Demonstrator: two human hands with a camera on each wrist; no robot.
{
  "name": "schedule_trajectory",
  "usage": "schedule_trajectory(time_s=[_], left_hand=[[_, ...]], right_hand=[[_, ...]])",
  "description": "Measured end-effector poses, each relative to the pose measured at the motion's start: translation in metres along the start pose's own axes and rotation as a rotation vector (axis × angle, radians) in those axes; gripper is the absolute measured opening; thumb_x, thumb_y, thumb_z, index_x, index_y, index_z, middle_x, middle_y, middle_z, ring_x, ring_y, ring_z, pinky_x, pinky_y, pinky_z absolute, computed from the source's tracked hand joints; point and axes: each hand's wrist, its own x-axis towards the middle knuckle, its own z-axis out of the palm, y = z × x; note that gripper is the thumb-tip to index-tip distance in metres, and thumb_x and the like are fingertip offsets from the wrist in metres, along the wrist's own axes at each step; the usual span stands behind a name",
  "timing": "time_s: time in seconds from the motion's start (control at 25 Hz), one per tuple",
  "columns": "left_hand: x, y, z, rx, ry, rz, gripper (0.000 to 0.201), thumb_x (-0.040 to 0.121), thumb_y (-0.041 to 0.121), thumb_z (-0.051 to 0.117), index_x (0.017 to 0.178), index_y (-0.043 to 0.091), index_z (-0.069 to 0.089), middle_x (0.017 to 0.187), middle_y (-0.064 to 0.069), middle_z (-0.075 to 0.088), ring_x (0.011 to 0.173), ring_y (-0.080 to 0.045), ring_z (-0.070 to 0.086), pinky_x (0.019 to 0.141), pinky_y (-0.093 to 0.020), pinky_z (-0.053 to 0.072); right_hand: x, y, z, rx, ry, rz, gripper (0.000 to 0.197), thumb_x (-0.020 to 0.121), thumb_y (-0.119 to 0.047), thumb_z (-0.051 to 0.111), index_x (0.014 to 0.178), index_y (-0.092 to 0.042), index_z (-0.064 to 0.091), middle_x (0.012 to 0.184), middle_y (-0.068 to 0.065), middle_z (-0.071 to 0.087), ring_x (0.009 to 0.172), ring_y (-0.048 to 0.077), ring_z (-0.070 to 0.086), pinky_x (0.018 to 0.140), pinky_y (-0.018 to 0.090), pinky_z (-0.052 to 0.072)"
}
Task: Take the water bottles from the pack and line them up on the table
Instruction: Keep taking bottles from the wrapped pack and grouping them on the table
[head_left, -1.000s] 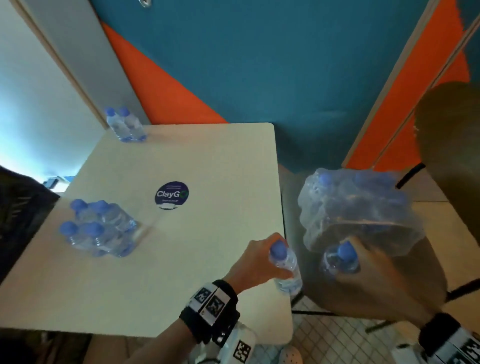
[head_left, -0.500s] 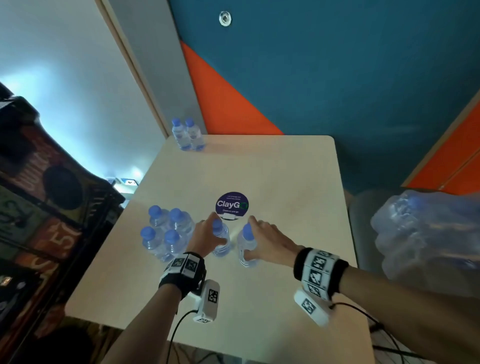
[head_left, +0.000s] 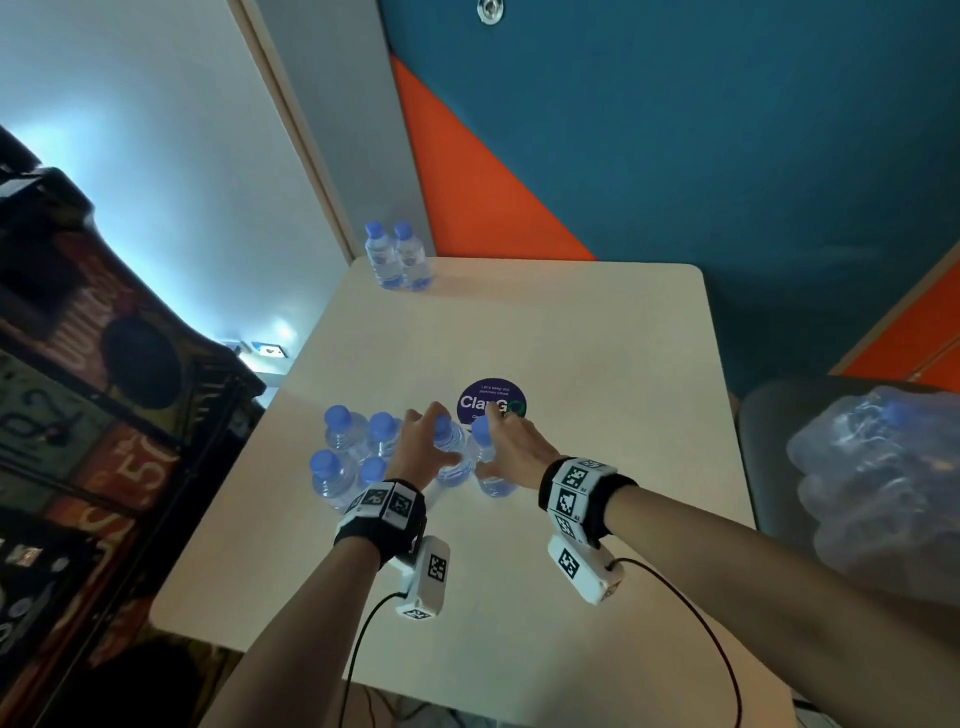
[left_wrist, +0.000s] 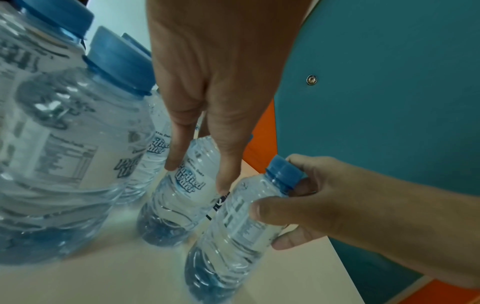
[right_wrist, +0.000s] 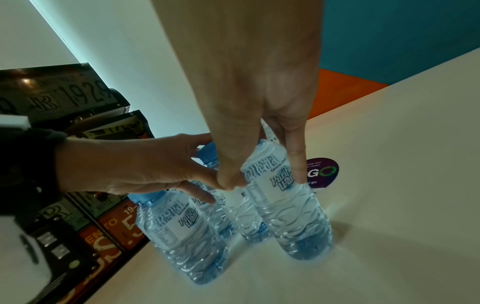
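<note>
Beige table (head_left: 571, 332): left hand (head_left: 421, 452) grasps upright bottle (head_left: 451, 457); right hand (head_left: 511, 447) grasps adjacent bottle (head_left: 485, 467); four-bottle cluster (head_left: 353, 457) just left.

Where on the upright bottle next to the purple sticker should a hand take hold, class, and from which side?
Grip the bottle around its labelled upper body just under the cap, coming from above and from the person's side, as the right hand does now. It stands upright; the left-hand bottle crowds its left, while its right side is free.
</note>
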Motion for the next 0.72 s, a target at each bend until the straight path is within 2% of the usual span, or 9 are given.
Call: schedule_trajectory(time_s=[0.08, 0.2, 0.28, 0.36, 0.44, 0.48, 0.6, 0.68, 0.72], left_hand=[[0.0, 0.002, -0.001, -0.027, 0.008, -0.005, 0.051, 0.068, 0.007, 0.078, 0.112, 0.011, 0.051, 0.097, -0.008, 0.041, 0.088, -0.029, 0.053, 0.083, -0.041, 0.047], [-0.006, 0.006, -0.003, -0.02, 0.065, 0.024, 0.064, 0.066, 0.006, 0.08, 0.121, 0.012, 0.046, 0.109, -0.011, 0.043, 0.086, -0.021, 0.048, 0.077, -0.03, 0.043], [-0.016, 0.01, -0.004, 0.019, 0.144, 0.038, 0.071, 0.066, 0.007, 0.081, 0.125, 0.013, 0.042, 0.121, -0.015, 0.042, 0.093, -0.027, 0.054, 0.079, -0.035, 0.049], [-0.032, 0.021, -0.005, 0.172, 0.216, 0.043, 0.07, 0.07, 0.007, 0.078, 0.128, 0.012, 0.04, 0.129, -0.018, 0.04, 0.103, -0.035, 0.054, 0.081, -0.044, 0.053], [-0.054, 0.04, -0.002, 0.348, 0.237, 0.074, 0.06, 0.074, 0.01, 0.075, 0.126, 0.011, 0.044, 0.129, -0.017, 0.044, 0.104, -0.038, 0.053, 0.074, -0.046, 0.054], [-0.066, 0.055, 0.004, 0.386, 0.232, 0.119, 0.052, 0.076, 0.011, 0.073, 0.122, 0.011, 0.048, 0.125, -0.016, 0.05, 0.101, -0.036, 0.054, 0.069, -0.045, 0.053], [-0.098, 0.117, 0.036, 0.358, 0.117, 0.34, 0.025, 0.08, 0.013, 0.066, 0.105, 0.012, 0.06, 0.104, -0.008, 0.065, 0.095, -0.029, 0.06, 0.065, -0.039, 0.052], [-0.12, 0.169, 0.068, 0.348, -0.063, 0.458, 0.018, 0.088, 0.018, 0.056, 0.105, 0.016, 0.059, 0.102, -0.003, 0.066, 0.1, -0.023, 0.059, 0.074, -0.036, 0.051], [-0.131, 0.192, 0.083, 0.362, -0.147, 0.518, 0.017, 0.091, 0.02, 0.05, 0.106, 0.017, 0.057, 0.103, -0.002, 0.066, 0.101, -0.022, 0.059, 0.077, -0.036, 0.05]], right_hand=[[0.0, -0.002, -0.002, 0.003, -0.014, 0.002, 0.075, 0.075, -0.022, 0.076, 0.13, -0.001, 0.03, 0.112, 0.027, 0.057, 0.1, 0.04, 0.059, 0.07, 0.038, 0.045], [-0.014, 0.005, -0.013, 0.065, -0.043, 0.014, 0.078, 0.074, -0.03, 0.077, 0.128, -0.002, 0.028, 0.102, 0.021, 0.057, 0.096, 0.038, 0.06, 0.069, 0.037, 0.045], [-0.036, 0.018, -0.022, 0.091, -0.059, 0.005, 0.079, 0.073, -0.035, 0.077, 0.129, -0.005, 0.029, 0.101, 0.018, 0.056, 0.092, 0.034, 0.057, 0.073, 0.04, 0.046], [-0.071, 0.043, -0.029, 0.066, -0.098, -0.002, 0.06, 0.079, -0.036, 0.071, 0.121, -0.009, 0.038, 0.106, 0.014, 0.056, 0.093, 0.032, 0.056, 0.074, 0.04, 0.045], [-0.113, 0.082, -0.028, 0.046, -0.158, 0.01, 0.038, 0.086, -0.035, 0.062, 0.112, -0.012, 0.046, 0.11, 0.01, 0.057, 0.097, 0.03, 0.057, 0.077, 0.039, 0.046], [-0.137, 0.107, -0.026, 0.041, -0.175, 0.033, 0.028, 0.088, -0.036, 0.057, 0.105, -0.015, 0.049, 0.106, 0.009, 0.058, 0.094, 0.029, 0.058, 0.076, 0.038, 0.046], [-0.208, 0.177, -0.025, 0.011, -0.116, 0.165, 0.015, 0.084, -0.041, 0.042, 0.08, -0.026, 0.042, 0.084, -0.001, 0.053, 0.076, 0.02, 0.052, 0.068, 0.035, 0.048], [-0.255, 0.211, -0.036, -0.001, -0.033, 0.256, 0.016, 0.089, -0.032, 0.043, 0.074, -0.025, 0.04, 0.077, 0.0, 0.054, 0.063, 0.013, 0.044, 0.055, 0.025, 0.038], [-0.272, 0.225, -0.041, -0.029, 0.024, 0.282, 0.019, 0.092, -0.026, 0.046, 0.073, -0.025, 0.04, 0.077, 0.002, 0.057, 0.061, 0.011, 0.043, 0.054, 0.022, 0.032]])
